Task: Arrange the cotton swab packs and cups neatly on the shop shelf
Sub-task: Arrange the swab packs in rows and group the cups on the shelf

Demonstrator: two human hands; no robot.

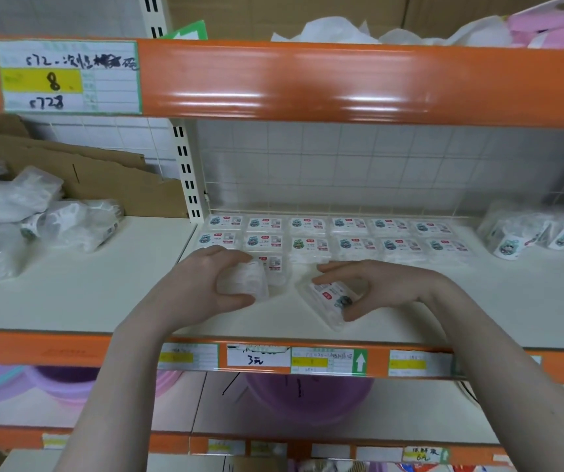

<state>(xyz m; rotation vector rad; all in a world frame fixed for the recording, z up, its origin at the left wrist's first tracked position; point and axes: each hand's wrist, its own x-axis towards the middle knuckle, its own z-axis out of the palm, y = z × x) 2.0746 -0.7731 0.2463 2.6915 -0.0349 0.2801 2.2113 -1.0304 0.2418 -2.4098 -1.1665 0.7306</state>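
Two rows of cotton swab packs (335, 238) lie flat at the back of the white shelf (103, 301), each clear with a small label. My left hand (205, 284) grips one clear pack (245, 281) over the shelf, its label side turned away. A further pack (273, 264) lies just behind it, starting a third row. My right hand (376, 287) pinches another swab pack (328, 301), tilted, with its label upward. Wrapped cups (526, 233) with cartoon prints lie on their sides at the far right of the shelf.
Clear bags of white goods (35, 219) pile up on the left bay in front of torn cardboard (103, 178). An orange shelf beam (342, 80) hangs close overhead. Price labels (294, 361) line the front edge. Purple basins (308, 396) sit on the shelf below.
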